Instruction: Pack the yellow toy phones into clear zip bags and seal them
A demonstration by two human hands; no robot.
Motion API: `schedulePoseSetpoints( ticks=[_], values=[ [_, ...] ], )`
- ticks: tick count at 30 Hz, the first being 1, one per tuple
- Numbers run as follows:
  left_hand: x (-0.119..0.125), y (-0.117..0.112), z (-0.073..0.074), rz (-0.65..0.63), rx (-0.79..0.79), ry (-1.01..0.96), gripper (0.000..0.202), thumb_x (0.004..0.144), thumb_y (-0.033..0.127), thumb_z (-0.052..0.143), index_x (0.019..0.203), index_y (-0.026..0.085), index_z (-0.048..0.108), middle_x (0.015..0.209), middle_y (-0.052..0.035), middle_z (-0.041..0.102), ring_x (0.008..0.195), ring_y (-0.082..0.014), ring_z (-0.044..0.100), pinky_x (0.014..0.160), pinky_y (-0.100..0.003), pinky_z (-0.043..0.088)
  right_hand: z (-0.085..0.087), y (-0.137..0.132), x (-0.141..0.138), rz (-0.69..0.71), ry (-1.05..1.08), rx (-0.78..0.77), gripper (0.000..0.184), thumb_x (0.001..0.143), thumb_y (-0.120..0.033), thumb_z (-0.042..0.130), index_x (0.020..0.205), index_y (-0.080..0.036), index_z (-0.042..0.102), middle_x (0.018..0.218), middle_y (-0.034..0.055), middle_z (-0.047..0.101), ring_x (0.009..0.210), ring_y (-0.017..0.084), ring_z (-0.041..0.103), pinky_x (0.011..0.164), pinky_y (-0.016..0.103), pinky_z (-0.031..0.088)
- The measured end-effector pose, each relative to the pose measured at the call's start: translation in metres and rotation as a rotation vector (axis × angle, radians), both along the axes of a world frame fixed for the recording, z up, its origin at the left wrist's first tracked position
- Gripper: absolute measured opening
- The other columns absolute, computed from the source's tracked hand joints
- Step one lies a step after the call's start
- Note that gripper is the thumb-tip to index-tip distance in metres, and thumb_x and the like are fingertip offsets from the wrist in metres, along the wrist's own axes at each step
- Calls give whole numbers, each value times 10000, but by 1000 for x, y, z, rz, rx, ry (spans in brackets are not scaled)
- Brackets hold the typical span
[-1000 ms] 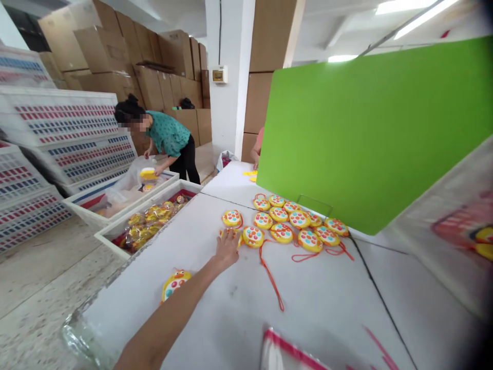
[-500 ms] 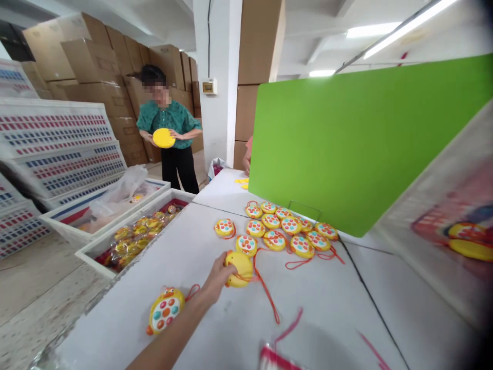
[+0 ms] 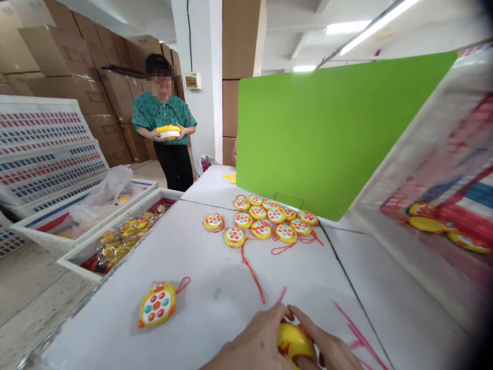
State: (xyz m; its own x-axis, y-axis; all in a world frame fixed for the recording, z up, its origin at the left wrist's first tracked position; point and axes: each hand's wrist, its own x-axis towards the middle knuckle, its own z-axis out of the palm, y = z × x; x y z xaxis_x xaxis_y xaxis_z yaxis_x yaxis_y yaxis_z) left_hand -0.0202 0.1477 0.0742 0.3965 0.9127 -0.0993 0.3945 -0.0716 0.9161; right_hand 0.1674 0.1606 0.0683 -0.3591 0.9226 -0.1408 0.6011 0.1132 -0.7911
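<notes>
Low at the front of the table [image 3: 200, 267], my left hand [image 3: 254, 339] and my right hand [image 3: 327, 344] close together around a yellow duck toy [image 3: 295, 341]. Fingers cover much of it. To the left lies a duck-shaped toy [image 3: 157, 306] with coloured buttons on a white face and an orange cord loop. Farther back, several like toys [image 3: 262, 229] rest in a cluster, most with the button side up. An orange cord [image 3: 253, 275] trails forward from them. Pink strips [image 3: 358, 331] lie right of my hands.
A green board [image 3: 331, 139] stands behind the cluster. White crates [image 3: 69, 262] flank the table's left edge, one holding bagged toys [image 3: 127, 231]. A crate [image 3: 400, 180] with yellow toys stands at right. A co-worker in a green top [image 3: 165, 115] holds a yellow-and-white object [image 3: 168, 132].
My left hand has brought the duck toy from beside the cluster to the front of the table. My right hand has come into view and grips it too. The view has shifted right.
</notes>
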Motion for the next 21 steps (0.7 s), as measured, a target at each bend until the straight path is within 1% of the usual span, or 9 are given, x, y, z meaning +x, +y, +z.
schedulePoseSetpoints(
  ticks=[3, 5, 6, 8, 9, 12, 15, 18, 21],
  values=[
    [-9, -2, 4, 311, 76, 1, 405, 627, 151, 560, 1022, 222, 511, 1017, -30, 594, 905, -189, 545, 788, -292, 442, 6, 9, -2, -38, 94, 0, 421, 678, -254, 591, 1099, -247, 587, 1010, 45, 667, 869, 241, 631, 691, 271, 519],
    [-14, -6, -2, 523, 174, 59, 238, 705, 164, 506, 939, 204, 529, 963, -47, 600, 901, -193, 546, 809, -322, 439, 16, 21, -1, -128, 198, 16, 373, 703, -332, 600, 1048, -198, 561, 927, 63, 658, 788, 223, 623, 614, 267, 521],
    [-15, -11, -8, 550, 238, 101, 132, 750, 174, 469, 860, 198, 536, 894, -48, 601, 862, -191, 551, 788, -329, 446, 22, 28, -1, -187, 256, 20, 377, 708, -367, 601, 1030, -181, 536, 875, 61, 646, 739, 210, 613, 572, 266, 517],
    [-11, -24, -29, 434, 403, 192, 132, 800, 170, 418, 727, 193, 525, 808, -53, 589, 815, -194, 552, 740, -334, 462, 33, 41, -2, -301, 395, 13, 401, 690, -409, 617, 984, -166, 495, 816, 46, 613, 655, 177, 582, 497, 251, 499],
    [-7, -33, -42, 346, 513, 237, 148, 803, 163, 414, 711, 188, 528, 838, -70, 592, 848, -207, 549, 744, -347, 466, 38, 46, -4, -348, 465, 13, 433, 671, -410, 633, 993, -167, 474, 834, 42, 601, 658, 168, 574, 491, 246, 498],
    [11, -56, -86, 209, 807, 375, 158, 748, 137, 463, 867, 162, 563, 1032, -128, 581, 976, -268, 521, 779, -402, 477, 42, 51, -11, -407, 591, -18, 531, 638, -373, 658, 1075, -175, 431, 876, 33, 581, 685, 157, 565, 490, 235, 499],
    [27, -66, -117, 210, 892, 503, 317, 683, 86, 487, 990, 137, 546, 969, -125, 605, 878, -270, 554, 725, -411, 498, 34, 41, -16, -387, 624, -82, 487, 654, -339, 649, 1065, -178, 442, 885, 33, 576, 721, 158, 564, 505, 226, 496],
    [34, -63, -127, 163, 826, 586, 360, 667, 39, 497, 1008, 140, 551, 868, -90, 618, 774, -243, 570, 682, -397, 507, 21, 27, -17, -395, 664, -124, 384, 694, -339, 628, 1003, -185, 459, 859, 26, 568, 697, 145, 551, 513, 232, 494],
    [35, -59, -120, 83, 729, 599, 196, 698, 52, 510, 834, 168, 591, 784, -58, 611, 722, -226, 570, 656, -385, 509, 5, 16, -16, -421, 716, -181, 333, 731, -375, 607, 967, -187, 465, 826, 21, 559, 656, 133, 538, 513, 236, 488]
  ],
)
